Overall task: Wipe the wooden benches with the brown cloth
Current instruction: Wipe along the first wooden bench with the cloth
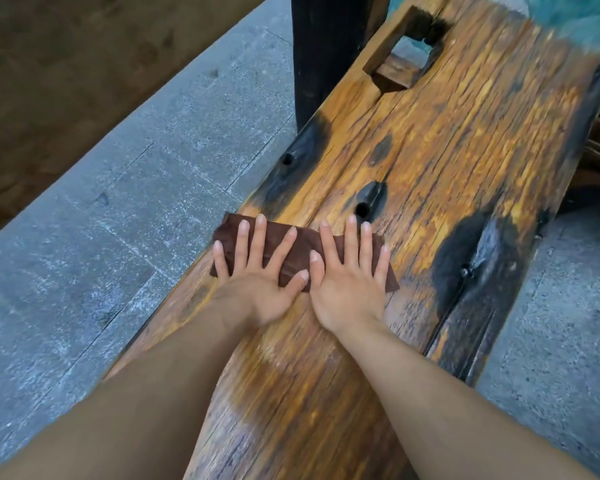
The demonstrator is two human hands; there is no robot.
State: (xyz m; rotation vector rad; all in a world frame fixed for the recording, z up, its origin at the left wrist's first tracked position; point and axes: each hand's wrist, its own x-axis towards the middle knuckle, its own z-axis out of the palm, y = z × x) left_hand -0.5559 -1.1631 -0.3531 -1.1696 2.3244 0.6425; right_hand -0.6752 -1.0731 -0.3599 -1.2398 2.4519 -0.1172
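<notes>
A long weathered wooden bench [447,140] with orange grain and charred black patches runs from the lower middle to the upper right. A folded brown cloth [302,247] lies flat across its near-left part. My left hand [257,271] presses on the cloth's left half with fingers spread and straight. My right hand [350,275] presses on the right half the same way, thumb beside the left hand's thumb. The bench surface below my hands looks darker and wet.
Grey stone paving [118,220] lies left of the bench, and more paving [561,358] to the right. A dark wooden post [326,46] stands at the bench's far-left side. A rectangular mortise hole [406,53] cuts through the bench top further along.
</notes>
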